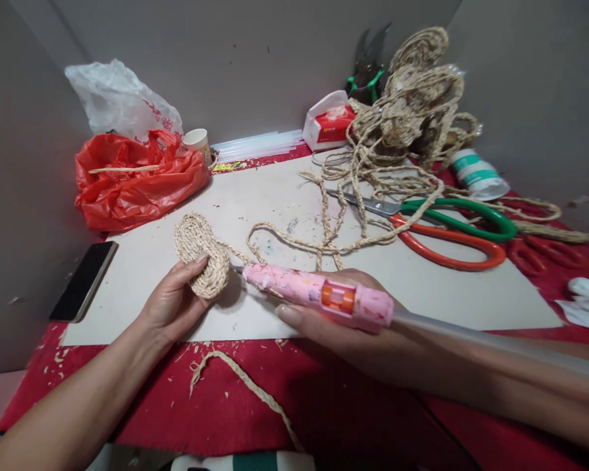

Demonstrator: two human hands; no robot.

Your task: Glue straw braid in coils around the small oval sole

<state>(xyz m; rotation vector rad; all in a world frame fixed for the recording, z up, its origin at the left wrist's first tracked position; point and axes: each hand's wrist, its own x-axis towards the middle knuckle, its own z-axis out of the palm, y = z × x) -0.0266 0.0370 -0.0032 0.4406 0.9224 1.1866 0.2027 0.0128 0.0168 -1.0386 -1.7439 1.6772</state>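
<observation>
My left hand [179,294] is closed on a small oval sole-like piece of coiled straw braid [201,255], thumb on its face and fingers behind. In my right hand [319,320] lies a pink hot glue gun [294,288], its body speckled with stains and a long clear glue stick [471,333] running out of its back. The gun's metal nozzle meets or nearly meets the right edge of the coiled piece. From that edge a loose straw braid [294,237] trails off to the right across the white board.
Large scissors [451,229] with green and orange handles lie right, beside a heap of braid [412,111]. A red plastic bag [137,183], a paper cup [196,140], glue sticks [260,145] and a tissue pack [328,121] stand behind. A phone [84,281] rests left.
</observation>
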